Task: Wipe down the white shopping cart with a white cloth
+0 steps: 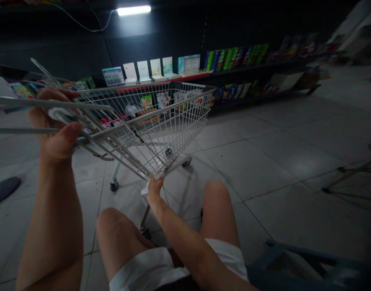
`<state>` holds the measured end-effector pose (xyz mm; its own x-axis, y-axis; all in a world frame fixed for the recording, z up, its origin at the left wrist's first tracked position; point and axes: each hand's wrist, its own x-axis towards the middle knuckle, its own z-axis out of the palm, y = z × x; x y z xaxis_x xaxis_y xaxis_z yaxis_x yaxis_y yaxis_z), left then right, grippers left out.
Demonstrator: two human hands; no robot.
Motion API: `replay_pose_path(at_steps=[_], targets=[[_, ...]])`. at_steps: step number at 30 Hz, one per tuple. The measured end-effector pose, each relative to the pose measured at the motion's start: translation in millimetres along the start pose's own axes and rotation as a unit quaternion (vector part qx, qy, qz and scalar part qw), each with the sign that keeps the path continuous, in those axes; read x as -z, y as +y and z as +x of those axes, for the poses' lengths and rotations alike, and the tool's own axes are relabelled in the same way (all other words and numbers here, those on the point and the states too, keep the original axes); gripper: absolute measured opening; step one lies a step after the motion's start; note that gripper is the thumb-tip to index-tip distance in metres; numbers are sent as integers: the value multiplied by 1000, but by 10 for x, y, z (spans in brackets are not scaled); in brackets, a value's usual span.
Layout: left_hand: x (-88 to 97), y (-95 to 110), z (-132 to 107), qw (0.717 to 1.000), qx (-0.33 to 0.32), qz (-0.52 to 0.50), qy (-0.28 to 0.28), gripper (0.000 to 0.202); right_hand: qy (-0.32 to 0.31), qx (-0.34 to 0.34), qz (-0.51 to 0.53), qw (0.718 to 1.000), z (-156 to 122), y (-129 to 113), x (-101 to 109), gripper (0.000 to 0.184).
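Wire shopping cart (149, 137) on the tile floor (264, 169), just far of the knees; left hand (53, 129) with fingers curled round the rim over a white cloth (60, 114), right hand (155, 188) with fingers closed on the near rim over a second cloth (146, 188).

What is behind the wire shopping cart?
Behind the wire shopping cart stands a dark store shelf with colourful packets. More packets show through the mesh, but the basket covers the shelf's lower middle section.
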<state>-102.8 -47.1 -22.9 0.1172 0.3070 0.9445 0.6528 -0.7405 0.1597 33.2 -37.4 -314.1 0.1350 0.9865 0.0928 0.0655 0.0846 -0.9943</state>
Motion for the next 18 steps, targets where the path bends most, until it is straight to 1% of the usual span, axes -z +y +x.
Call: replay_pose_path(at_steps=[1, 2, 3, 4, 5, 7, 8, 9, 10, 11, 12, 13, 14, 15, 16, 17, 18], targets=[[4, -19, -1, 1000, 3, -5, 1, 32, 17, -4, 20, 1000, -23, -109, -11, 21], [12, -45, -3, 1000, 3, -7, 3, 33, 33, 13, 44, 998, -38, -247, -1, 22], [21, -74, -4, 1000, -1, -7, 5, 33, 44, 54, 70, 995, -38, -415, 29, 23], [32, -103, -6, 1000, -6, -10, 7, 34, 48, 122, 86, 988, -19, -605, 73, 22], [43, -128, -8, 1000, -9, -12, 5, 34, 47, 207, 87, 973, 24, -806, 124, 22], [60, -159, -11, 1000, -10, -16, -3, 33, 46, 362, 45, 930, 179, -1168, 221, 23], [64, -162, -10, 1000, -4, -17, -9, 32, 45, 413, 6, 910, 285, -1289, 252, 24], [64, -158, -9, 1000, -1, -21, -12, 30, 43, 447, -37, 893, 399, -1345, 268, 24], [60, -148, -6, 1000, -4, -27, -10, 30, 41, 467, -74, 880, 512, -1326, 268, 23], [52, -135, -2, 999, -10, -35, -5, 31, 36, 477, -99, 873, 616, -1229, 257, 21], [42, -120, 2, 999, -15, -44, -1, 31, 33, 479, -110, 870, 703, -1060, 241, 19], [32, -106, 5, 999, -20, -50, 1, 30, 35, 470, -109, 875, 771, -834, 229, 16], [24, -93, 7, 998, -18, -53, 1, 30, 42, 448, -99, 888, 819, -573, 225, 15], [18, -84, 7, 998, -15, -53, -2, 29, 55, 407, -93, 907, 850, -304, 235, 14], [17, -78, 6, 998, -9, -54, -5, 29, 66, 349, -94, 930, 869, -54, 257, 16], [20, -76, 6, 999, -3, -53, -10, 29, 72, 288, -97, 950, 881, 149, 291, 18], [28, -78, 9, 999, 4, -50, -15, 30, 71, 231, -101, 965, 891, 285, 333, 19]])
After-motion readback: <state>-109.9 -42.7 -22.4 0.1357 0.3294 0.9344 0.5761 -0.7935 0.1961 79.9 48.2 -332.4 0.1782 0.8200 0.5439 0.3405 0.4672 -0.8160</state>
